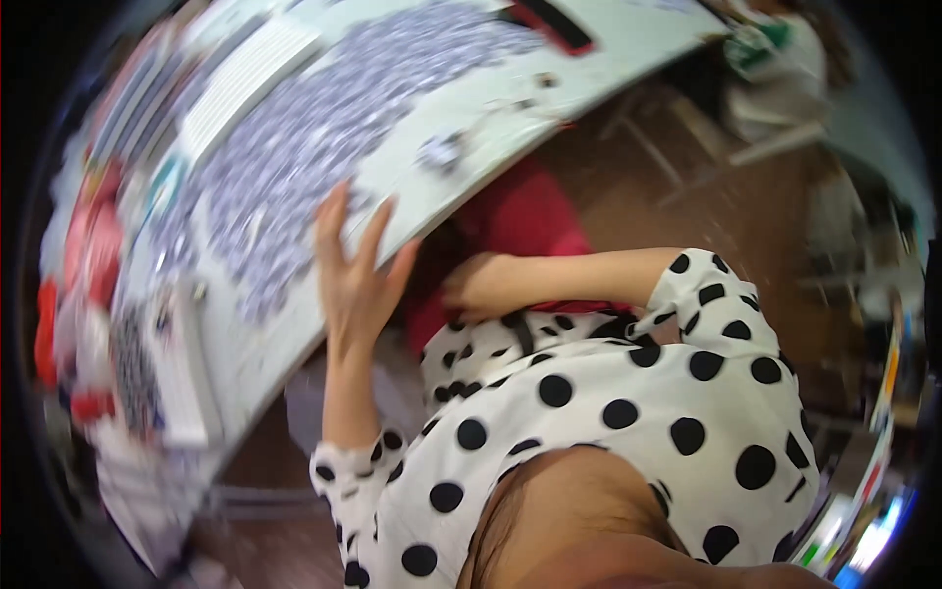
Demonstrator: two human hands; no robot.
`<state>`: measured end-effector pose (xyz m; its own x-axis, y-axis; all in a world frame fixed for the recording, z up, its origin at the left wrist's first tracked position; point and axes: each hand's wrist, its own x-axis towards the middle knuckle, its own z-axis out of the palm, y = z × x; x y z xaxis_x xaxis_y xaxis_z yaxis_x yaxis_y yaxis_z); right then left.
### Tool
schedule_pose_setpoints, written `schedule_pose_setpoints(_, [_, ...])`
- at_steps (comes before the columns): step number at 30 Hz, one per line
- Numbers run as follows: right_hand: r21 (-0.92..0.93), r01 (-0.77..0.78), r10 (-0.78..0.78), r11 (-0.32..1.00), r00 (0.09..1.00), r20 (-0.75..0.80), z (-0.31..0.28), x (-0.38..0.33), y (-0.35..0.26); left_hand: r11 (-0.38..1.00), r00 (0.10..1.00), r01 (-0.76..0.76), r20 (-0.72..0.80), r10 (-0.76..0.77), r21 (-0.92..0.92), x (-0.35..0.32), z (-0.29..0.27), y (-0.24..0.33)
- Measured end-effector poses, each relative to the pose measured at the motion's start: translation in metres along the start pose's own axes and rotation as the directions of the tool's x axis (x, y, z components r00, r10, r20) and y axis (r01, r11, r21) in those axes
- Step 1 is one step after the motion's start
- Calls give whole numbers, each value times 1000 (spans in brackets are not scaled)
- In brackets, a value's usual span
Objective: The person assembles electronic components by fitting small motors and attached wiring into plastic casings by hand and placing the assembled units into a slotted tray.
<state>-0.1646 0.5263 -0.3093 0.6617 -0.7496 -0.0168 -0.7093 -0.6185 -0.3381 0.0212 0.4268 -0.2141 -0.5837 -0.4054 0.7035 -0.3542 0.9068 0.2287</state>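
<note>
My left hand (355,280) is at the near edge of the white table (402,177), its fingers spread apart with nothing between them. Just beyond its fingertips spreads a wide layer of small, shiny, pale purple pieces (314,128); what kind they are is too blurred to tell. My right hand (481,285) is low beside my lap, over red cloth (530,211) below the table edge. Its fingers are blurred and partly in shadow, so I cannot see whether they hold anything. A small clump of the same pale pieces (441,152) sits apart near the table edge.
On the table's far left are a white ridged tray (250,83), a long white box (186,368) and pink plastic bags (93,236). A black and red flat object (554,25) lies at the far end. A white stool frame (677,147) stands on the brown floor.
</note>
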Motion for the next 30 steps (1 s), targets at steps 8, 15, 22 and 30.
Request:
schedule_pose_setpoints(8, [-38,-508,482,861,837,-258,30,47,28,999,999,51,-13,-51,-19,-7,-11,25])
schedule_pose_setpoints(15, [-28,-542,532,840,833,-150,36,36,58,997,997,68,-25,-68,-21,-10,-7,22])
schedule_pose_setpoints(22, [-37,-517,517,855,856,-18,44,20,57,994,994,110,26,-110,-5,-6,-5,22])
schedule_pose_setpoints(30, [-37,-458,459,888,881,114,34,35,74,974,983,170,45,-178,147,-4,-11,25])
